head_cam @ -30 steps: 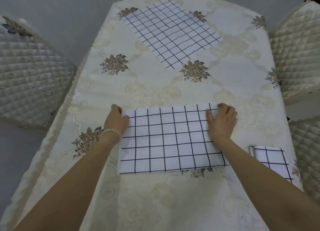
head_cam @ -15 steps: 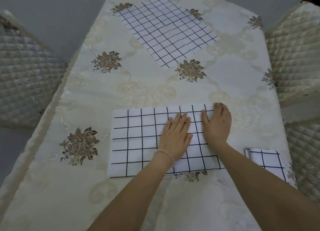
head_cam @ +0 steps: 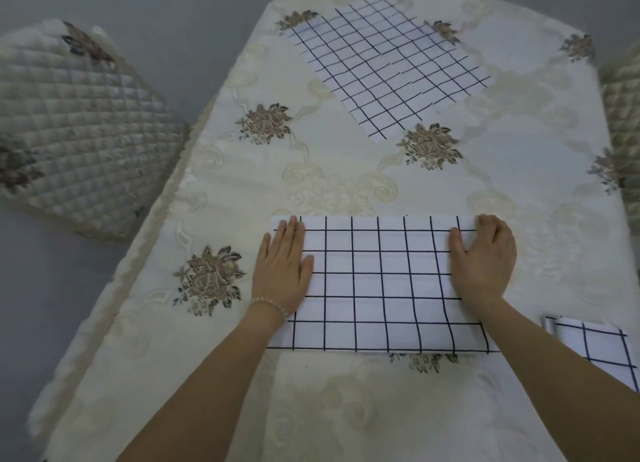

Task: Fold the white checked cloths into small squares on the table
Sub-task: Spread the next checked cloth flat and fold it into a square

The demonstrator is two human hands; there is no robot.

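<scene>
A white checked cloth (head_cam: 377, 285), folded into a wide rectangle, lies flat in front of me on the table (head_cam: 346, 177). My left hand (head_cam: 282, 267) presses flat on its left end, fingers straight. My right hand (head_cam: 485, 257) lies on its right end, fingers over the far right corner. A small folded checked cloth (head_cam: 595, 347) sits at the near right edge. Another checked cloth (head_cam: 384, 63) lies spread out at the far end of the table.
The table wears a cream embroidered cover with brown flower motifs (head_cam: 207, 281). A quilted chair (head_cam: 76, 125) stands to the left, and another quilted chair (head_cam: 623, 115) shows at the right edge. The floor is grey.
My left hand has slid from the middle of the cloth back to its left end, smoothing it. My right hand stays on the right end. The camera view has shifted.
</scene>
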